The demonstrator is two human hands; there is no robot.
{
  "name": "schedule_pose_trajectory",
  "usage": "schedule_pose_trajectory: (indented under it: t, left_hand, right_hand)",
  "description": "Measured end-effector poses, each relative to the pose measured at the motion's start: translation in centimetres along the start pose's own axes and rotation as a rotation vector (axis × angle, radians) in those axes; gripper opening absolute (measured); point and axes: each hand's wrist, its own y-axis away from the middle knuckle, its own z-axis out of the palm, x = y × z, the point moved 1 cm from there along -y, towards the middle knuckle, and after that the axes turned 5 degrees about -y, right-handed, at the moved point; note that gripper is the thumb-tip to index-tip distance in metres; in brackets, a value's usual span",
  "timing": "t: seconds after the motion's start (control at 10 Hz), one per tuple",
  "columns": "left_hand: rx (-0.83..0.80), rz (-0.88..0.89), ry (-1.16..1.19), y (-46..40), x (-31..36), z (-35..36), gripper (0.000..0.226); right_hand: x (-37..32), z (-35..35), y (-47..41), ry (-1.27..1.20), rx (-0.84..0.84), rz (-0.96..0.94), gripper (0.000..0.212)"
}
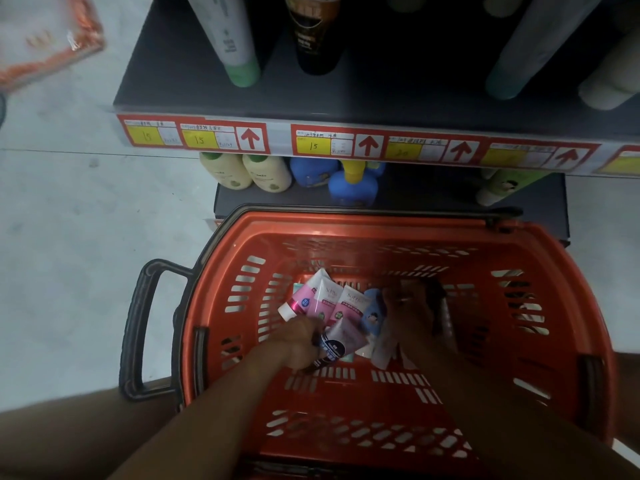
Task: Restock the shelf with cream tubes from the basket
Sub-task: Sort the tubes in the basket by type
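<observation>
We have both hands down inside the orange basket (221, 282), which sits on the floor in front of the dark shelf (194, 95). Our left hand (298, 341) curls its fingers round a grey tube with a dark label (337, 342), holding it just above the basket floor. Our right hand (410, 306) reaches in among the pile of cream tubes (332, 303); it is too dim and blurred there for us to tell how its fingers lie or whether they hold anything. Pink-and-white tubes and a blue tube (374, 310) lie together between our hands. Above the basket, the shelf edge carries yellow price tags (313, 146) with red arrows, and cream bottles (246, 171) stand on the lower shelf
</observation>
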Motion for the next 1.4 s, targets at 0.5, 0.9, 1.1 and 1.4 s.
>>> schedule_pose_trajectory:
  t: [0.5, 0.9, 1.1, 1.4]
  left_hand:
    - [-0.030, -0.375, 1.252, 2.8, 2.4, -1.7, 0.015]
    - [0.091, -0.393, 1.194, 2.7, 2.5, -1.2, 0.026]
    - [0.028, -0.253, 1.040, 3.7, 3.6, -1.4, 0.028]
    - [0.176, -0.178, 1.051, 4.5, 4.9, -2.0, 0.035]
  right_hand:
    - [3.2, -2.1, -1.9, 0.031, -0.070, 0.125, 0.071]
    - [-0.5, -3.6, 3.9, 0.386, -0.406, -0.033, 0.024]
    - [0.9, -3.4, 2.8, 0.206, -0.361, -0.078, 0.053]
    - [-1.2, -4.5, 5.1, -0.072, -0.342, -0.147, 0.032]
